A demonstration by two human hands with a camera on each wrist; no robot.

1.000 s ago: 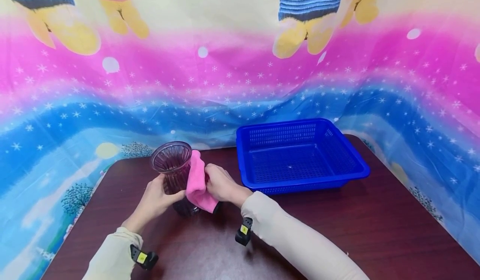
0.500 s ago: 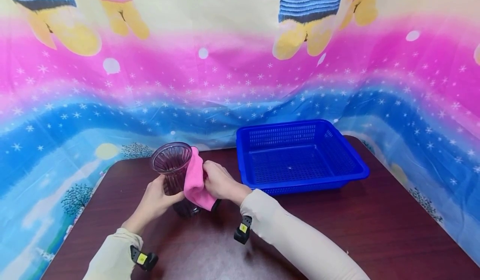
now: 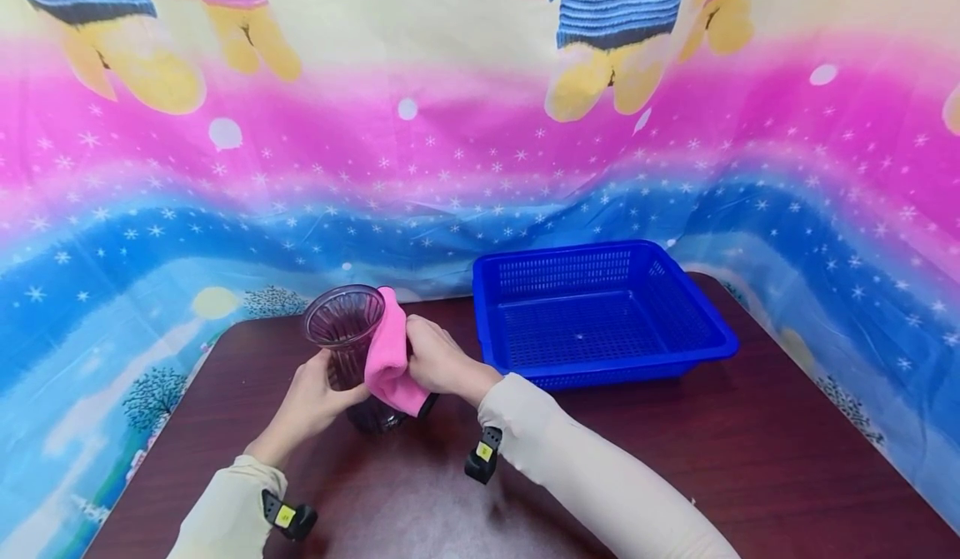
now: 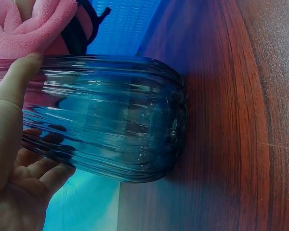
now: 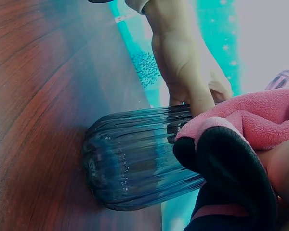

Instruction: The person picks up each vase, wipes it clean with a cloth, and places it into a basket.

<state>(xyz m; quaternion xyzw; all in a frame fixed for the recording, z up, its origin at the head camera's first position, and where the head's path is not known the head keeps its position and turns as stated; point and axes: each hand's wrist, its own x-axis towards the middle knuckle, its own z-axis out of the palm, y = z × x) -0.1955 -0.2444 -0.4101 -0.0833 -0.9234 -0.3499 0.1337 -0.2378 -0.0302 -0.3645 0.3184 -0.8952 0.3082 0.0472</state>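
Note:
A ribbed, see-through purple-grey glass vase (image 3: 347, 317) with a flared rim stands on the table, left of the middle in the head view. My left hand (image 3: 311, 396) grips its body from the left, thumb across the near side and fingers round the back. The left wrist view shows the ribbed lower part of the vase (image 4: 115, 120). My right hand (image 3: 438, 357) holds a pink cloth (image 3: 388, 359) with a dark edge against the vase's right side, from just below the rim downward. In the right wrist view the cloth (image 5: 265, 113) hides the vase's upper part.
A blue plastic basket (image 3: 600, 371) with slotted walls stands right of the hands, near the table's back edge. The dark reddish wooden table (image 3: 675, 459) reaches to a patterned curtain (image 3: 420, 159) behind. Each wrist wears a small black camera (image 3: 288, 517).
My right hand and the pink cloth have slid slightly upward and left along the vase's side. My left hand keeps its grip, and the vase stays in place.

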